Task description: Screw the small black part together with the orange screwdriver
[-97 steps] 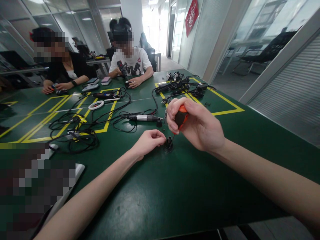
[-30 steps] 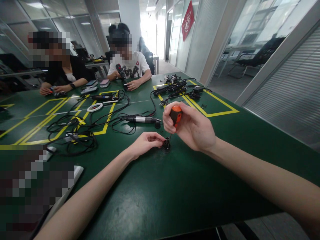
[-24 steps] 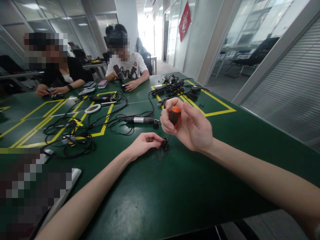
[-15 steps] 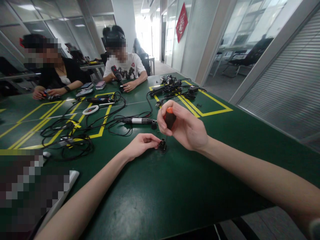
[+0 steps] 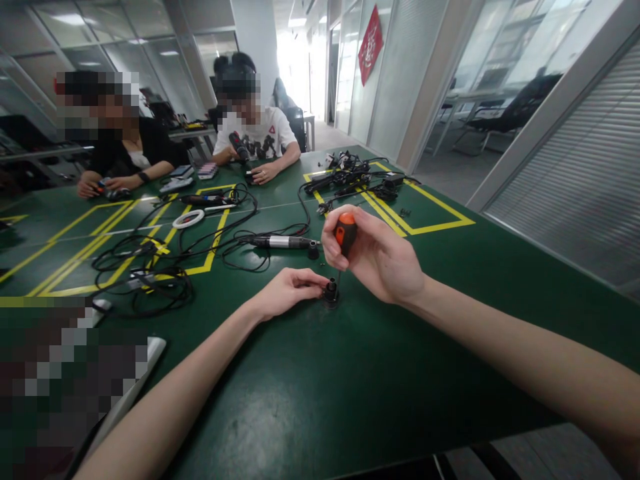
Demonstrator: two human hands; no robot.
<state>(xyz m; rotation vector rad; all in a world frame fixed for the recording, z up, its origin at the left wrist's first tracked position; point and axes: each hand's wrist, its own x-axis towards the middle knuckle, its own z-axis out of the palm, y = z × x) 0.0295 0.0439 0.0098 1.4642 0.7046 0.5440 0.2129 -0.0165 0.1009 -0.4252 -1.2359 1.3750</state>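
Note:
My right hand (image 5: 383, 257) is wrapped round the orange and black handle of a screwdriver (image 5: 346, 235). Its thin shaft points down to a small round black part (image 5: 331, 295) standing on the green table (image 5: 300, 387); the tip is too small to make out. From the left, the fingers of my left hand (image 5: 290, 291) close on that black part and steady it. Just beyond the hands lies a silver and black corded electric screwdriver (image 5: 283, 242), with a small black cylindrical piece (image 5: 313, 250) beside its tip.
Tangled black cables (image 5: 145, 280) and a white ring (image 5: 188, 219) lie to the left. A heap of black tools and cords (image 5: 345, 175) sits at the far right, inside yellow tape. Across the table, two people work with their own tools. A white-edged object (image 5: 155, 350) is at the near left.
The whole view has shifted slightly, so things sit a little further right. The screwdriver handle has turned in my right hand, showing more orange. My left hand keeps its hold.

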